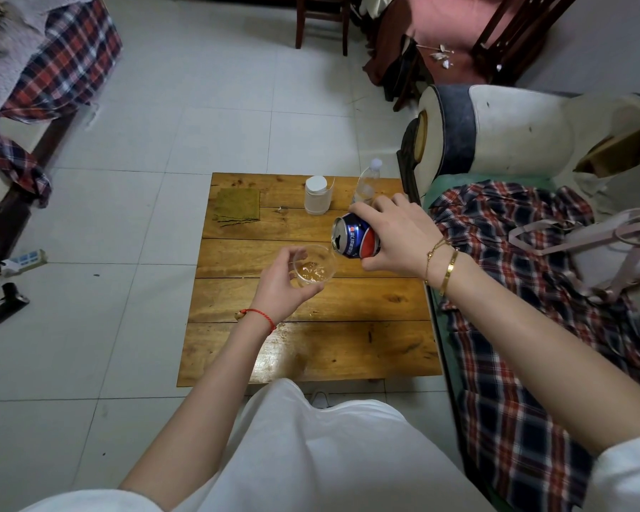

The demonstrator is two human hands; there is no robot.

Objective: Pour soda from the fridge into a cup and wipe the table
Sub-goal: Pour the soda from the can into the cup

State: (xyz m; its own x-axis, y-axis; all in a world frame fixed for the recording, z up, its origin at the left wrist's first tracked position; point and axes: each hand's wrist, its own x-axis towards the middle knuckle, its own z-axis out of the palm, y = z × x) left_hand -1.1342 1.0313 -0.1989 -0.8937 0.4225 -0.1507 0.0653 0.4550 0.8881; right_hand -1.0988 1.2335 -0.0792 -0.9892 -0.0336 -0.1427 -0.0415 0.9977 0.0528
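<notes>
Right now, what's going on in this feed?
A person is pouring soda. The right hand grips a tilted blue can, its opening over a clear cup held in the left hand above the wooden table. The cup holds a little soda. A green cloth lies untouched at the far corner.

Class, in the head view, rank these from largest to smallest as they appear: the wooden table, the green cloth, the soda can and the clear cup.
1. wooden table
2. green cloth
3 and 4. soda can and clear cup: they look alike, and hands partly cover both, so I leave them unranked.
</notes>
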